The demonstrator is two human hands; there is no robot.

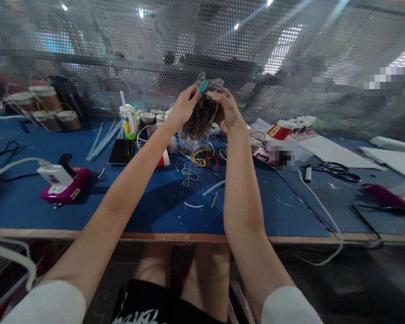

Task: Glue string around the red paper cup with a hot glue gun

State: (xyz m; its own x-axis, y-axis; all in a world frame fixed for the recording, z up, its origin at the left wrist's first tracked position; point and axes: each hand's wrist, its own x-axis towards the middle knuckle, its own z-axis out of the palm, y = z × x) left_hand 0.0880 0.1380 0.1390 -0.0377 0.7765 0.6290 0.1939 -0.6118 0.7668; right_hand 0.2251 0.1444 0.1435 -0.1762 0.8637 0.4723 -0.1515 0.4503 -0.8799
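Observation:
Both hands are raised over the middle of the table around a tangled bundle of thin grey-brown cord (pixel 200 120). My left hand (pixel 185 107) grips its left side with fingers closed. A small teal piece (pixel 203 87) shows at those fingertips; what it is, I cannot make out. On the bundle's other side my right hand (pixel 228 110) is closed on it, thumb across the top, some fingers hidden behind. Loose strands dangle below the bundle. Beneath it, yellow cord (pixel 199 157) and red cord (pixel 211 160) lie coiled on the blue table mat (pixel 162 198).
Left are a purple power strip (pixel 66 185), a black phone (pixel 121 151), a drink carton (pixel 128 121) and several paper cups (pixel 47 98). Right are dark-handled scissors (pixel 337 168), a white cable (pixel 319 209) and white boards (pixel 340 153). A perforated metal screen (pixel 148 54) stands behind.

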